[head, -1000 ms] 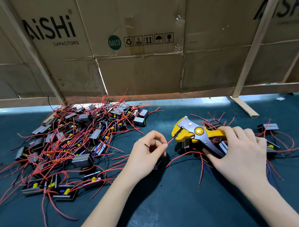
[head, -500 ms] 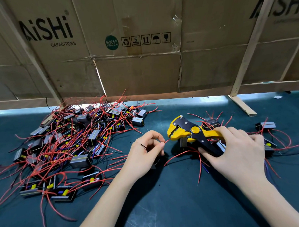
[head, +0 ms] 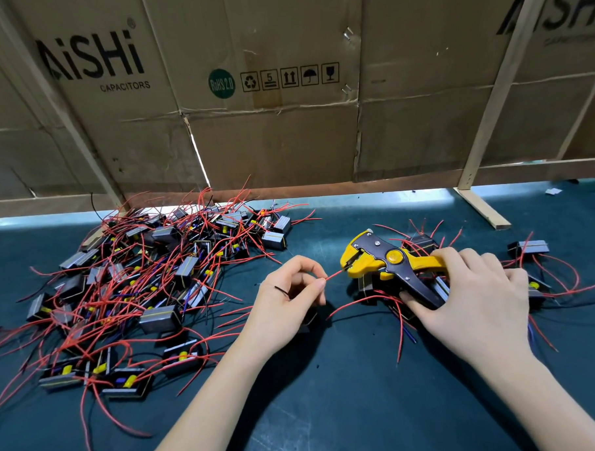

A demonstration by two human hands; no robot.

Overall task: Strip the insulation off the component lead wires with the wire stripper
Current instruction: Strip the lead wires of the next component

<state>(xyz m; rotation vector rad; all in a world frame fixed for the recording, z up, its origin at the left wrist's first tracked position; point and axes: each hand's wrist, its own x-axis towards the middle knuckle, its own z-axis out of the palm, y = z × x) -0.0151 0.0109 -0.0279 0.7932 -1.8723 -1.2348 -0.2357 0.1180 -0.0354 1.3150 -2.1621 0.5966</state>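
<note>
The left hand (head: 287,295) pinches a red lead wire (head: 335,275) between thumb and forefinger near the middle of the bench (head: 331,411). The wire runs from the fingertips up to the mouth of the wire stripper (head: 386,260); whether its tip sits inside the jaws cannot be made out. The component the wire belongs to lies mostly hidden under the left palm, with only a dark corner showing. A thin black band crosses one finger of that hand.

The right hand (head: 469,296) grips the stripper's handles, fingers curled over the yellow one and the thumb on the black one. The tool's head points toward the left hand. How far the handles are squeezed is hard to tell, as the hand covers them.

A small group of components (head: 529,247) with red leads lies under and behind the right hand, partly covered by it. A large tangled pile of components (head: 148,283) fills the bench's left side, its wires cut off by the left edge. A cardboard wall (head: 268,124) stands along the far edge.
</note>
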